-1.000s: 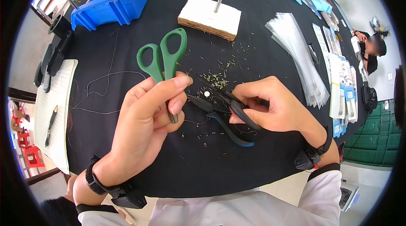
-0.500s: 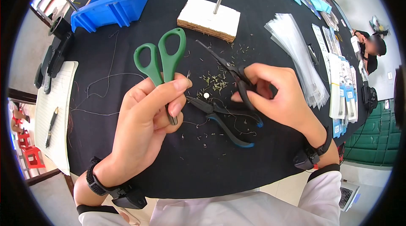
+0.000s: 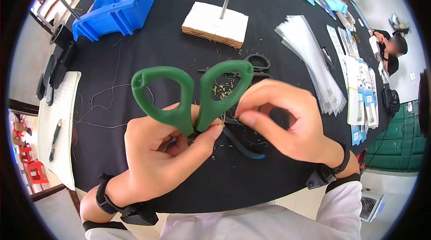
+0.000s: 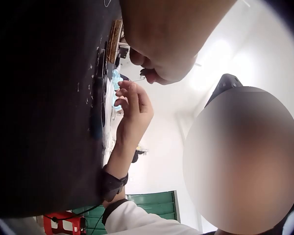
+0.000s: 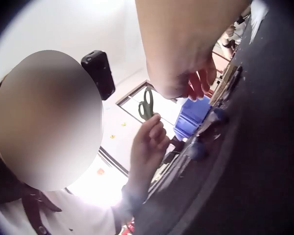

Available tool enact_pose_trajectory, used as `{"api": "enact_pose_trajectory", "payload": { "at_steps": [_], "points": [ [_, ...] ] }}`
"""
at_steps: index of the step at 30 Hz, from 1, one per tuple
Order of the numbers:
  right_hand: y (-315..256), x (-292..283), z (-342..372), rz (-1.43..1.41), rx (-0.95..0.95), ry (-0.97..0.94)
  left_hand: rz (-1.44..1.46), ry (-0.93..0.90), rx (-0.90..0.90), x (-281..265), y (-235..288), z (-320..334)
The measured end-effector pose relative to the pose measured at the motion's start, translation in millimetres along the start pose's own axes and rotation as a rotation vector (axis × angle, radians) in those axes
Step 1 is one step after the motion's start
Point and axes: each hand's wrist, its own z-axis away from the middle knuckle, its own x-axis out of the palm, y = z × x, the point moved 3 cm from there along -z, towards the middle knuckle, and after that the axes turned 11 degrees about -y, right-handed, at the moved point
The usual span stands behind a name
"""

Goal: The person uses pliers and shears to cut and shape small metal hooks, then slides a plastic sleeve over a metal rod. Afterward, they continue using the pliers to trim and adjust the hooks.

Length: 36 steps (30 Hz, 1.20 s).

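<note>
My left hand (image 3: 157, 154) grips green-handled scissors (image 3: 207, 105), loops up and blades hidden in the fingers. A thin line (image 3: 224, 118) sticks up at its thumb tip. Just to the right, my right hand (image 3: 287, 121) brings its thumb and index finger together at the thin line; in the left wrist view the line spans the gap between both hands' fingertips. Pliers with a blue-tipped handle (image 3: 244, 147) lie beneath, partly hidden. Behind the right hand rests a black loop-handled tool (image 3: 259, 63) like scissors, near small greenish clippings (image 3: 221, 91).
A white-topped block (image 3: 215, 22) with a metal rod stands behind. A blue bin (image 3: 119, 9), a notebook (image 3: 58, 123) with a pen (image 3: 55, 140) and a stapler are at left. Clear plastic sleeves (image 3: 312, 63) and packets (image 3: 361, 92) lie at right. Another person sits far right.
My right hand has put down the black loop-handled tool behind the clippings and come left to my left hand. The green scissors have tilted, their loops nearer the camera.
</note>
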Motion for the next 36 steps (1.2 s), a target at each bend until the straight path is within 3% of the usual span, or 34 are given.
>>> {"api": "enact_pose_trajectory", "payload": {
  "at_steps": [2,5,7,12,15,17,21,26,29,30,35,36],
  "points": [
    [-3,7,1,-0.294,0.061,-0.083,-0.059,-0.01,0.044,1,1,1],
    [-6,14,1,-0.366,0.061,-0.032,-0.123,-0.021,0.126,4,1,1],
    [-5,14,2,-0.307,0.015,-0.036,-0.17,-0.038,0.188,5,2,0],
    [4,8,3,-0.248,-0.02,0.032,-0.116,-0.056,0.083,6,-1,0],
    [-11,4,-3,0.087,-0.112,0.125,-0.023,-0.11,-0.008,3,-4,0],
    [-6,6,-5,0.269,-0.291,0.119,0.112,-0.107,-0.077,4,-6,-1],
    [-5,6,-5,0.421,-0.408,0.106,0.349,-0.051,-0.157,8,1,-5],
    [-9,4,-3,0.305,-0.323,0.101,0.298,-0.059,-0.201,-3,0,-9],
    [-13,6,-1,0.323,-0.324,0.067,0.223,0.131,-0.042,2,-1,-12],
    [-15,8,1,0.353,-0.316,0.038,0.179,0.12,-0.044,0,0,-11],
    [-17,16,4,0.494,-0.253,-0.068,0.409,0.189,-0.018,-10,4,-13],
    [-11,8,3,0.435,-0.211,-0.011,0.478,0.199,-0.011,-17,4,-13]
  ]
}}
